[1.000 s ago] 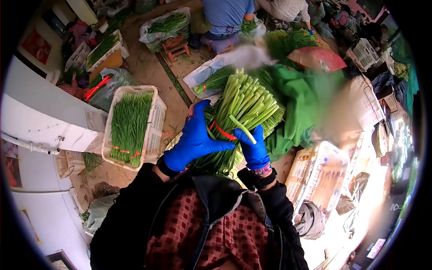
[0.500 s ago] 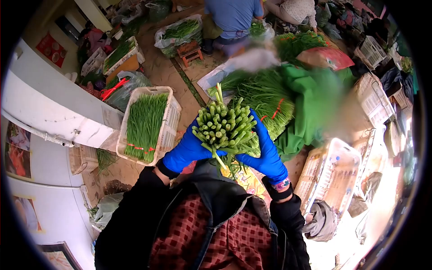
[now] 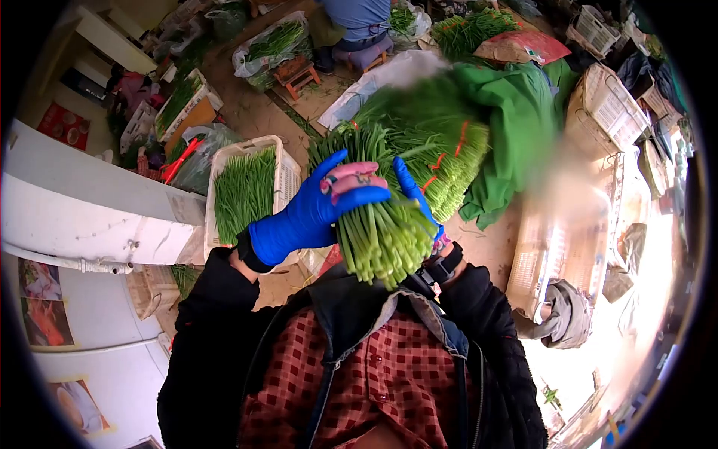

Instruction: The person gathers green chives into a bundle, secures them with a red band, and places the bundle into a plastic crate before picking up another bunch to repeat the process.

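Note:
A thick bundle of green stalks (image 3: 381,243) is held in front of my chest, its cut ends toward me and its leafy part pointing away. My left hand (image 3: 318,206), in a torn blue glove with pinkish fingers showing, lies over the bundle's left and top. On the right side, my right hand (image 3: 419,198), also blue-gloved, grips the same bundle; part of it is hidden behind the stalks. Just beyond, a large pile of green stalks (image 3: 449,161) tied with red bands lies beside a green cloth (image 3: 508,112).
A white crate (image 3: 288,179) of greens stands at the left, near a white pillar (image 3: 97,194). Empty crates (image 3: 557,254) are at the right. Ahead, a person in blue (image 3: 357,19) sits near a small wooden stool (image 3: 295,73). A red sack (image 3: 523,46) lies beyond the cloth.
The bundle has tipped, so its cut ends now point toward my chest instead of up at the camera. My left hand has moved over its top. The view has shifted.

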`<state>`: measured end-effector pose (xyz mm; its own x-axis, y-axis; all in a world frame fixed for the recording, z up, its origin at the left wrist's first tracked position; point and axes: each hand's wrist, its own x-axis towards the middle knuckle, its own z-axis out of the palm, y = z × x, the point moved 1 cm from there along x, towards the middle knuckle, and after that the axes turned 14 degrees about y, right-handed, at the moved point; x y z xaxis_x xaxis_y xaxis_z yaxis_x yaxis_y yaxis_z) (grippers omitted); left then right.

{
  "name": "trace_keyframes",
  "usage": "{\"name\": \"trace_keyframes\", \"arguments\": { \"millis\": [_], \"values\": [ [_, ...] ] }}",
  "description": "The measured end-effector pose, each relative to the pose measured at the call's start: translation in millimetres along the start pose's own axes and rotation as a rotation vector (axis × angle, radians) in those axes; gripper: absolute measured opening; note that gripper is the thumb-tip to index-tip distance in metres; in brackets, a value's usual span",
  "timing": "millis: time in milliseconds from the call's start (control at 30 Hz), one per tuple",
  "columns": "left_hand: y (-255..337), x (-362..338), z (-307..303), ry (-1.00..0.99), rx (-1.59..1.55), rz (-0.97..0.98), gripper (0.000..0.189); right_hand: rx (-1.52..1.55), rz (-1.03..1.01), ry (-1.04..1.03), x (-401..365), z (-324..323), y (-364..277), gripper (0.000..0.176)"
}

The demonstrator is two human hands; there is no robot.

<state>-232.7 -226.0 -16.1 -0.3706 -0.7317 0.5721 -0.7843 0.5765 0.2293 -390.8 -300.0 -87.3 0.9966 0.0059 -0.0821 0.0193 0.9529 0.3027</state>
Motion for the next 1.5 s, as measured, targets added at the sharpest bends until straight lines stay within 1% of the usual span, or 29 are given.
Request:
{"name": "trace_keyframes", "arguments": {
  "millis": [33, 67, 100, 167, 233, 267, 333, 400, 433, 467, 533, 567, 600, 633, 667, 700, 733, 800, 833, 867, 933, 967, 1000, 1133, 1267, 1333, 1433, 1467, 1500],
  "values": [
    [5, -6, -3, -0.056, 0.128, 0.026, 0.043, 0.008, -0.025, 0.014, 6, 0, 4, 0.056],
    [9, -13, -4, -0.095, 0.302, 0.074, 0.044, 0.014, -0.049, 0.026, 15, 0, 7, 0.052],
    [11, -21, -11, -0.093, 0.411, 0.096, 0.048, -0.376, -0.278, 0.258, 27, -4, 3, 0.049],
    [16, -37, -35, -0.094, 0.526, 0.112, 0.053, -0.386, -0.256, 0.328, 39, 8, 13, 0.045],
    [17, -56, -74, 0.053, 0.263, -0.394, 0.063, -0.425, -0.259, 0.323, 51, 13, 13, 0.044],
    [10, -80, -79, 0.201, 0.201, -0.549, 0.077, -0.485, -0.346, 0.318, 57, 17, 14, 0.043],
    [-4, -116, -81, 0.296, -0.415, -1.065, 0.068, -0.549, -0.435, 0.302, 72, 19, 17, 0.042],
    [-21, -126, -80, 0.261, -0.924, -1.289, 0.063, -0.869, -0.625, 0.214, 98, 11, 14, 0.041],
    [-19, -119, -81, 0.32, -0.993, -1.329, 0.067, -0.889, -0.747, 0.231, 112, 4, 21, 0.041],
    [-32, -119, -73, 0.422, -1.154, -1.156, 0.07, -0.962, -0.684, 0.264, 114, 11, 31, 0.043],
    [-43, -122, -76, 0.531, -1.103, -1.229, 0.073, -1.08, -0.774, 0.198, 124, 19, 56, 0.046],
    [-53, -134, -78, 0.545, -1.1, -1.22, 0.073, -1.23, -0.706, 0.295, 127, 21, 64, 0.05],
    [-70, -153, -77, 0.556, -1.287, -1.221, 0.068, -1.557, -0.724, 0.263, 130, 26, 66, 0.06],
    [-81, -166, -76, 0.559, -1.473, -1.214, 0.065, -1.65, -0.884, 0.188, 140, 18, 68, 0.065],
    [-83, -174, -76, 0.564, -1.465, -1.206, 0.065, -1.73, -1.048, 0.108, 150, 14, 73, 0.069],
    [-82, -181, -75, 0.643, -1.401, -1.221, 0.064, -2.138, -1.161, 0.118, 149, 15, 71, 0.077],
    [-78, -183, -76, 0.716, -1.339, -1.237, 0.064, -2.136, -1.167, 0.121, 151, 11, 74, 0.077],
    [-71, -185, -81, 0.73, -1.332, -1.281, 0.067, -1.793, -1.186, 0.216, 150, -4, 84, 0.073],
    [-67, -189, -82, 0.683, -1.332, -1.318, 0.069, -1.46, -1.076, 0.302, 142, 5, 99, 0.067],
    [-59, -185, -86, 0.636, -1.329, -1.355, 0.07, -1.462, -1.076, 0.312, 138, 7, 102, 0.067],
    [-42, -172, -100, 0.614, -1.219, -1.345, 0.073, -0.996, -0.846, 0.435, 136, 7, 102, 0.057],
    [-37, -170, -105, 0.539, -1.081, -1.354, 0.072, -0.964, -0.876, 0.451, 137, 7, 98, 0.05],
    [-34, -170, -107, 0.458, -0.943, -1.357, 0.071, -0.851, -1.005, 0.43, 138, 8, 97, 0.047],
    [-30, -187, -125, 0.532, -0.975, -1.406, 0.068, -0.704, -0.899, 0.404, 128, -27, 85, 0.043],
    [-27, -184, -153, 0.52, -0.973, -1.468, 0.071, -0.601, -0.75, 0.383, 121, -53, 98, 0.039],
    [-26, -185, -160, 0.502, -0.939, -1.504, 0.074, -0.594, -0.749, 0.375, 119, -58, 102, 0.035],
    [-21, -198, -163, 0.459, -0.892, -1.517, 0.077, -0.341, -0.645, 0.232, 111, -64, 96, 0.031],
    [-17, -205, -165, 0.442, -0.891, -1.525, 0.077, -0.292, -0.678, 0.228, 103, -56, 94, 0.03],
    [-14, -210, -167, 0.432, -0.883, -1.509, 0.078, -0.267, -0.609, 0.106, 96, -75, 82, 0.029]
  ]
}}
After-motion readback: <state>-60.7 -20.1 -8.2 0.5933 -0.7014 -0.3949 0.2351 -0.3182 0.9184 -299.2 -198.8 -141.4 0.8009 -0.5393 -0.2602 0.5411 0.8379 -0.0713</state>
